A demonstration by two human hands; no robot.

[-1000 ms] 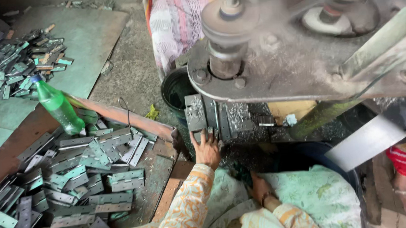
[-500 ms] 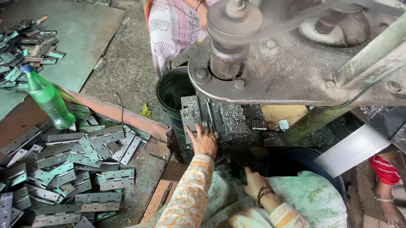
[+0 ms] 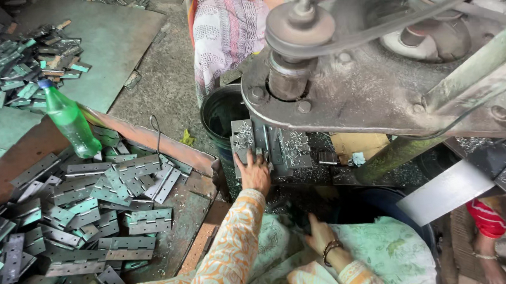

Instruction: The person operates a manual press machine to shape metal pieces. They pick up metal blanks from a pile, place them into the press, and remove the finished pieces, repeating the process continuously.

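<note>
Left hand (image 3: 254, 172) is pressing a hinge plate (image 3: 242, 141) flat on the press (image 3: 378, 87) bed, fingers spread on top. Right hand (image 3: 319, 232) is low in the lap, grip can't tell. Hinge pile (image 3: 88, 216) is left of it.

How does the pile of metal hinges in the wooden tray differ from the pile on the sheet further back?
The tray pile lies close beside the person's left hand; the far pile lies out of reach on a flat sheet. The tray pile is bounded by a wooden rim and has a green bottle standing in it; the far pile lies loose, unbounded. Both hold grey hinges, some showing green.
</note>
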